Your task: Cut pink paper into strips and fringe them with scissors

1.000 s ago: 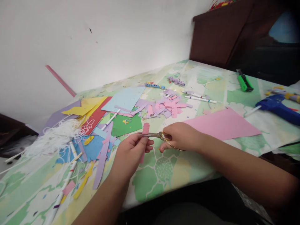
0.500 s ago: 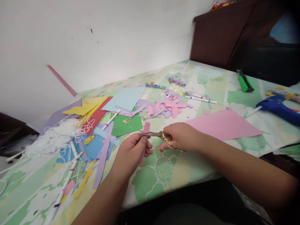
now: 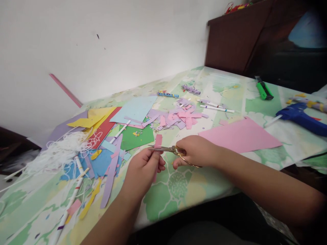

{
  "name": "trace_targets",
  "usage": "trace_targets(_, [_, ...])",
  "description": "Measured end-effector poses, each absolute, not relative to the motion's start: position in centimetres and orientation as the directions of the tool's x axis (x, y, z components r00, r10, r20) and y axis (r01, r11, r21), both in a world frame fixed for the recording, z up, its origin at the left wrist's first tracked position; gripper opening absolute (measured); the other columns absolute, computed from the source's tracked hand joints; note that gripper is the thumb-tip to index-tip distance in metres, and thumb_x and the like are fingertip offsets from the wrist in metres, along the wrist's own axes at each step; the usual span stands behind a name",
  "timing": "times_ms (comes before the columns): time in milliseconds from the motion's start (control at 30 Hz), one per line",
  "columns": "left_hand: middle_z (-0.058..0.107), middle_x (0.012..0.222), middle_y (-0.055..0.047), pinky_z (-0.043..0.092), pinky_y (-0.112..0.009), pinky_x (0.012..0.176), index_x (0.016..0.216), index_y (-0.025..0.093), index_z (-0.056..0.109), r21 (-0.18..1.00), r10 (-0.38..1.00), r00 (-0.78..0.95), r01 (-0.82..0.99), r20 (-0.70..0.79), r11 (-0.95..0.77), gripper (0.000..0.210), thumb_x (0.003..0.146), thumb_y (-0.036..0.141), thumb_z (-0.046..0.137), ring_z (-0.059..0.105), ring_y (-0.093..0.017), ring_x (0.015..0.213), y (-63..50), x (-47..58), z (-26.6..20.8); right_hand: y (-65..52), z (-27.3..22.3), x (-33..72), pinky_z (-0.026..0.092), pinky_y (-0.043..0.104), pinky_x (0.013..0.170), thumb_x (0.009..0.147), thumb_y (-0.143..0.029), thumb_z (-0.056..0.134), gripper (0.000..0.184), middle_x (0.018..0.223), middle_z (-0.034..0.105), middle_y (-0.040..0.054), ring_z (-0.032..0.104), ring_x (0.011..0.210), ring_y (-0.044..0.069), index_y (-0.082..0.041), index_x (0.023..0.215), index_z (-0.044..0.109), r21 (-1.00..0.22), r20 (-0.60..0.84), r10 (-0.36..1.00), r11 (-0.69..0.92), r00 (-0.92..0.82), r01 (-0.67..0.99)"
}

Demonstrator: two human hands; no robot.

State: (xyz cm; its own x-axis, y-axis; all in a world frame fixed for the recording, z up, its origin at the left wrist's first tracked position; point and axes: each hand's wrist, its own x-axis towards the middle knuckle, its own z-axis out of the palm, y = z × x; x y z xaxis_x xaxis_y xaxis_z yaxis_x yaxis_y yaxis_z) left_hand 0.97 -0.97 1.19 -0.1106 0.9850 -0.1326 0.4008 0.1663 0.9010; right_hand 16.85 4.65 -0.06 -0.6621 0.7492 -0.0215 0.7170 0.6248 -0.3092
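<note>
Pinching a narrow pink paper strip (image 3: pixel 158 141) between thumb and fingers, the left hand (image 3: pixel 144 168) is held just above the near edge of the table (image 3: pixel 178 190), with the strip standing roughly upright. Small gold-handled scissors (image 3: pixel 168 149) are gripped by the right hand (image 3: pixel 195 151), fingers through the loops, and the blades are laid across the strip from the right, almost closed on it. A large pink sheet (image 3: pixel 240 136) is spread on the table just beyond the right hand. Farther back, a heap of pink and lilac cut pieces (image 3: pixel 178 117) is seen, with coloured sheets (image 3: pixel 114 119) and a tangle of white string (image 3: pixel 58 151) to the left. A blue glue gun (image 3: pixel 300 115) and a green marker (image 3: pixel 263 90) are lying well apart at the far right
</note>
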Motion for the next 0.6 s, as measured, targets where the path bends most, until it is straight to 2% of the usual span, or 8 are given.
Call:
trace_targets(200, [0.055,0.052,0.001,0.036,-0.017,0.036,0.061,0.016,0.052,0.889,0.976,-0.127,0.406,-0.175,0.212,0.022,0.069,0.034,0.045,0.05,-0.009,0.046,-0.85,1.06,1.63,4.66,0.06,16.78,0.021,0.02,0.041,0.055,-0.071,0.032,0.056,0.051,0.05,0.0012,0.039,0.046,0.011,-0.018,0.058,0.049,-0.297,-0.03,0.756,0.618,-0.654,0.728])
trace_targets(467, [0.057,0.06,0.0,0.041,-0.02,0.046,0.072,0.014,0.054,0.928,0.981,-0.088,0.319,-0.171,0.191,0.019,0.069,0.032,0.046,0.052,-0.009,0.051,-0.72,1.01,1.59,4.78,-0.16,16.89,0.021,0.02,0.042,0.055,-0.072,0.03,0.057,0.052,0.05,0.0009,0.039,0.046,0.01,-0.018,0.059,0.049,-0.308,-0.011,0.764,0.611,-0.645,0.729])
trace_targets(600, [0.056,0.057,0.001,0.039,-0.019,0.044,0.07,0.015,0.054,0.931,0.983,-0.107,0.322,-0.147,0.174,0.019,0.07,0.031,0.046,0.052,-0.009,0.049,-0.63,0.93,1.51,4.69,-0.17,17.06,0.021,0.02,0.043,0.056,-0.071,0.031,0.057,0.056,0.051,0.0013,0.038,0.047,0.01,-0.018,0.062,0.05,-0.327,-0.01,0.768,0.603,-0.641,0.728])
